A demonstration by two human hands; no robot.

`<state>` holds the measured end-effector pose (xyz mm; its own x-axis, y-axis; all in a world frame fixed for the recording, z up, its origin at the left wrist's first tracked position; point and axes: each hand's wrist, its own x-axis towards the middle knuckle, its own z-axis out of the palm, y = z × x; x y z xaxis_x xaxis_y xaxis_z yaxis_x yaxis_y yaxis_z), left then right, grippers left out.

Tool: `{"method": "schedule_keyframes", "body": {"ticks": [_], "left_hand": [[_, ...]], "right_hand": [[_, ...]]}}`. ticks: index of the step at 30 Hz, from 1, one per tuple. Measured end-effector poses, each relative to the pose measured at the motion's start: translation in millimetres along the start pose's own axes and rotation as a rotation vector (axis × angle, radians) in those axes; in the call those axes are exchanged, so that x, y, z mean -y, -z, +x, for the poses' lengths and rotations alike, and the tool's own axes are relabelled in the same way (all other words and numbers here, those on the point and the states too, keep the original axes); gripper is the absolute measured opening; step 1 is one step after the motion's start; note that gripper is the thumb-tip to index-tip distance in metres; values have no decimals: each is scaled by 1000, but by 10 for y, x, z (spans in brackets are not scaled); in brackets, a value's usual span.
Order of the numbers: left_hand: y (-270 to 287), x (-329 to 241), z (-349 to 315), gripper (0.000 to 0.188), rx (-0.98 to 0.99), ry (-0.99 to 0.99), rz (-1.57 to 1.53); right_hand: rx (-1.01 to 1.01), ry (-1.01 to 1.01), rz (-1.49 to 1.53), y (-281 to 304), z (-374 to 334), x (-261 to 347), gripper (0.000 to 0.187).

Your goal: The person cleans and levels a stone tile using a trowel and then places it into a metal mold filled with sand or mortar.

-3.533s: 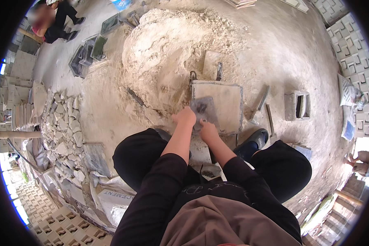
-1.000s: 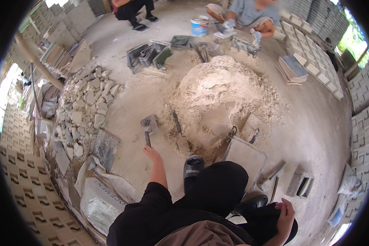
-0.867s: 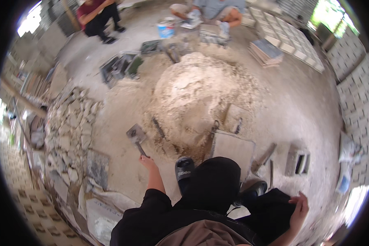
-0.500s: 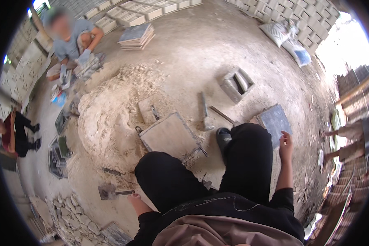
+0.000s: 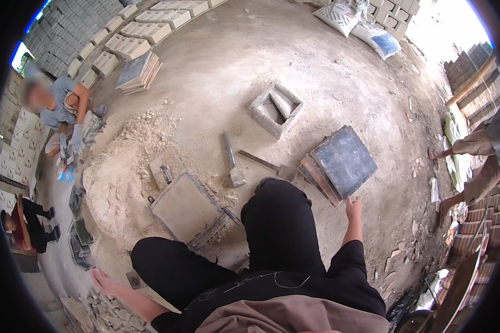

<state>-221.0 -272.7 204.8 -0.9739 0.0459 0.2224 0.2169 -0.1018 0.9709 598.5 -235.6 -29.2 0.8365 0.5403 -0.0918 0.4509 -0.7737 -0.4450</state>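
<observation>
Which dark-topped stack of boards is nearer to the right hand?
The stack at right, just beyond the right hand; the other stack lies farther, near pale blocks.

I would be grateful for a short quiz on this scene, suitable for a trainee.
1. Multiple choice: what lies nearest the person's right hand?
A: the bags
B: a stack of boards
C: a bucket
2. True or false: the co-worker in the blue-grey shirt wears gloves.
3. Fill in the blank: in the picture, the pale mound lies to the ____ of the hollow block.

Key: 1. B; 2. true; 3. left.
</observation>
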Motion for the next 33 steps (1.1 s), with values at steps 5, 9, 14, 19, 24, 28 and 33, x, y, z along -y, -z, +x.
{"method": "schedule_keyframes", "body": {"ticks": [5, 9, 14, 19, 24, 28, 33], "left_hand": [[-1416, -1088, -1068, 35, 435, -211, 141], [-2491, -770, -2160, 36, 903, -163, 182], [-3113, 259, -4052, 36, 1809, -374, 480], [-3093, 1301, -5220, 47, 2083, -1133, 834], [-3182, 1882, -5478, 36, 2023, -1210, 806], [-3242, 2083, -5341, 23, 1939, -1345, 533], [-3276, 2180, -5145, 19, 1924, -1450, 397]], "right_hand": [[71, -258, 281, -236, 795, -18, 71], [0, -247, 112, -183, 1030, 169, 77], [-48, -246, 424, -150, 1174, 170, 65], [-44, -257, 576, -169, 1139, 201, 69], [-72, -315, 516, -148, 1075, 267, 69], [-34, -281, 502, -75, 1074, 266, 67], [-11, -317, 471, -82, 1134, 188, 68]]}}
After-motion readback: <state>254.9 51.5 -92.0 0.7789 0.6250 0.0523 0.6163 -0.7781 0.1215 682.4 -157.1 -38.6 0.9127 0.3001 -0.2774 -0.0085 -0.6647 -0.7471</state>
